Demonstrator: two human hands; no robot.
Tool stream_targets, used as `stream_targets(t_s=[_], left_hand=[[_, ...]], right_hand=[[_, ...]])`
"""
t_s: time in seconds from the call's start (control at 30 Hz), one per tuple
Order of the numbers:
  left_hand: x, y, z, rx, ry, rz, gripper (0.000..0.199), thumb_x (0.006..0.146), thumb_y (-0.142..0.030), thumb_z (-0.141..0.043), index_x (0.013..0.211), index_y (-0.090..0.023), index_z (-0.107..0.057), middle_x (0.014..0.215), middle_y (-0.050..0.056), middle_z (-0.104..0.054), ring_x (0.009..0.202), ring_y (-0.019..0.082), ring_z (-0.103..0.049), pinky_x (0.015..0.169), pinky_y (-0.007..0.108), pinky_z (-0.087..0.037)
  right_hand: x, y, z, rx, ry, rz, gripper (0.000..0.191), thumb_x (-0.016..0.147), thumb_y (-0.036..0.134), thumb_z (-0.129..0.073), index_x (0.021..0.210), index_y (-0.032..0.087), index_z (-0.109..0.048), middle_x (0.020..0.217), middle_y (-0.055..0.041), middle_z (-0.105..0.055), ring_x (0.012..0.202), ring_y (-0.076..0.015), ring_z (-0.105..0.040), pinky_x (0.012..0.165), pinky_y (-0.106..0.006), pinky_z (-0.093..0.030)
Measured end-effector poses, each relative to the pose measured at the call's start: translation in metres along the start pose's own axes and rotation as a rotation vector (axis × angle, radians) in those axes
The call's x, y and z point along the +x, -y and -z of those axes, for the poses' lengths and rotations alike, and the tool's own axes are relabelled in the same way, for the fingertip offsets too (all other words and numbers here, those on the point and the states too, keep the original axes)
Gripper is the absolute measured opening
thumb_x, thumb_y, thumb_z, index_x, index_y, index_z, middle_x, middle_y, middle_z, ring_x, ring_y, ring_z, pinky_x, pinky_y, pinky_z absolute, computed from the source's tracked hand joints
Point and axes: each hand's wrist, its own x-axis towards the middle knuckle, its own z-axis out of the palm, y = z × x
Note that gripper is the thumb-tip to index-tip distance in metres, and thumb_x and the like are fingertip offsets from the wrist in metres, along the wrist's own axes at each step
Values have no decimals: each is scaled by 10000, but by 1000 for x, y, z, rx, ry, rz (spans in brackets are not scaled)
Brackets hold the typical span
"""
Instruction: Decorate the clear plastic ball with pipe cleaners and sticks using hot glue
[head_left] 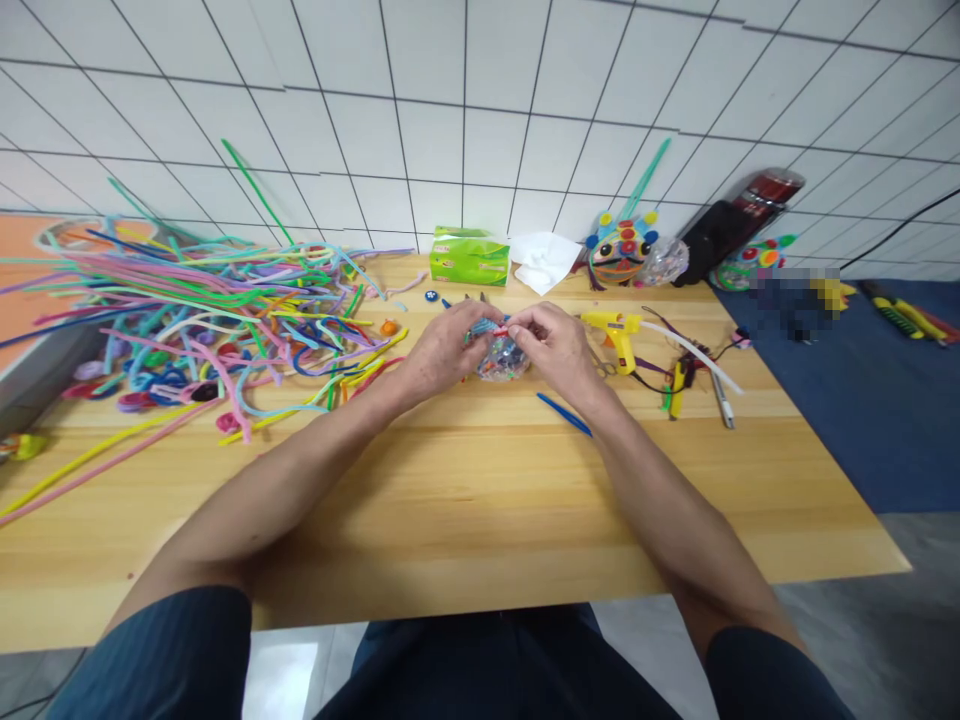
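Both of my hands meet over the middle of the table around a small clear craft ball (504, 363) with coloured bits in it. My left hand (444, 352) is closed at the ball's upper left side, beside a blue fuzzy piece (484, 326). With fingertips pinched, my right hand (556, 348) holds a small red piece (501, 331) at the top of the ball. The fingers partly hide these small parts. A blue pipe cleaner (564, 413) lies under my right forearm. Just right of that hand is a yellow glue gun (616, 338).
Many pipe cleaners (187, 290) are heaped at the left. Along the tiled wall stand a green tissue pack (469, 257), a decorated ball with eyes (622, 248) and a dark red-topped bottle (750, 215). A utility knife (723, 402) and pliers (892, 308) lie right.
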Motion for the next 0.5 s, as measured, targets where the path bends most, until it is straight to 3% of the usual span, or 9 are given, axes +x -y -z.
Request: stream_targets(t_s=[0.13, 0.27, 0.5], left_hand=[[0, 1, -1, 6, 23, 24, 304, 1030, -120, -621, 1308, -192, -718, 1268, 109, -827, 1187, 253, -772, 1063, 397, -616], [1, 1, -2, 26, 72, 15, 244, 1087, -165, -591, 1262, -210, -756, 1209, 109, -802, 1162, 263, -744, 1057, 424, -602], [0, 1, -8, 2, -5, 51, 186, 1095, -215, -619, 1163, -220, -792, 1147, 103, -791, 1117, 265, -734, 1023, 431, -603]], right_hand=[[-1, -2, -4, 29, -33, -67, 113, 950, 191, -717, 950, 253, -811, 897, -11, -774, 790, -198, -659, 818, -361, -565], [-1, 0, -3, 46, -26, -105, 80, 943, 201, -726, 938, 249, -790, 878, -4, -768, 771, -189, -652, 795, -352, -557], [-2, 1, -1, 11, -14, -133, 81, 958, 297, -751, 906, 256, -798, 945, -27, -769, 866, -217, -683, 866, -391, -577]])
